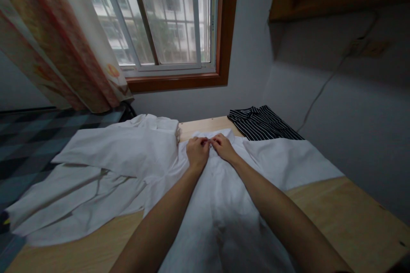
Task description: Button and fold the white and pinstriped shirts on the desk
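Observation:
A white garment (221, 196), which looks like a shirt or coat, lies spread over the wooden table with its front toward me. One sleeve (294, 160) stretches out to the right. My left hand (197, 151) and my right hand (223, 147) meet near the garment's collar end. Both pinch the cloth along its front opening, fingertips almost touching. Whatever small part sits between the fingers, perhaps a button, is too small to make out.
More white clothing (128, 149) lies loosely heaped on the left. A folded black-and-white striped garment (264, 123) rests at the back right of the wooden table (349, 213). Beyond are a barred window (169, 21) and a patterned curtain (64, 38). A checked cloth (41, 149) covers the left side.

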Motion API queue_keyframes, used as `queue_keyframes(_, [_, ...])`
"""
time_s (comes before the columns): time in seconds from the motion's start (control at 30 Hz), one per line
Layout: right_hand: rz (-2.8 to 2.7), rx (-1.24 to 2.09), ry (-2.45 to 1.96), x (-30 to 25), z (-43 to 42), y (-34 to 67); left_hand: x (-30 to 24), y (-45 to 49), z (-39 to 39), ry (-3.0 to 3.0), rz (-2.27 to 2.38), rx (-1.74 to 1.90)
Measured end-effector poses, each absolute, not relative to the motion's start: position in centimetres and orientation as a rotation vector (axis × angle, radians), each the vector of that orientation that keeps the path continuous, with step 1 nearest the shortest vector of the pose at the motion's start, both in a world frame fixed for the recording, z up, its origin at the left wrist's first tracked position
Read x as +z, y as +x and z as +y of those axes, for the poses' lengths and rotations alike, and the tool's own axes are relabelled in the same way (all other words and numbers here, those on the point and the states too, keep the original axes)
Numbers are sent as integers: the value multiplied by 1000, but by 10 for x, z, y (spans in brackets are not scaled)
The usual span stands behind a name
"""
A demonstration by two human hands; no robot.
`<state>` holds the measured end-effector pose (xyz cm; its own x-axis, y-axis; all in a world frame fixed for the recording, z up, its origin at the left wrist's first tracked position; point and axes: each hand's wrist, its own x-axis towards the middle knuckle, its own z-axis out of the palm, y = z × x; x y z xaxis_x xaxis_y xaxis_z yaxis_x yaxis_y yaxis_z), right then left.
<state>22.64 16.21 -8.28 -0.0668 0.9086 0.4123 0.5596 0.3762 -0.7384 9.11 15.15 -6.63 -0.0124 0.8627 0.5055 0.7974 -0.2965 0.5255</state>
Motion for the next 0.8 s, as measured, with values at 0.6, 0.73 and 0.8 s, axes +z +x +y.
queue_keyframes(0.6, [-1653, 83, -1904, -67, 136, 218, -67, 91, 151, 2122, 1935, 1237])
queue_keyframes(0.73, [-1348, 332, -1704, -76, 150, 229, -65, 91, 148, 2160, 1917, 1262])
queue_keyframes(0.8, [-1169, 532, -1544, -80, 157, 231, -64, 92, 147, 2203, 1898, 1264])
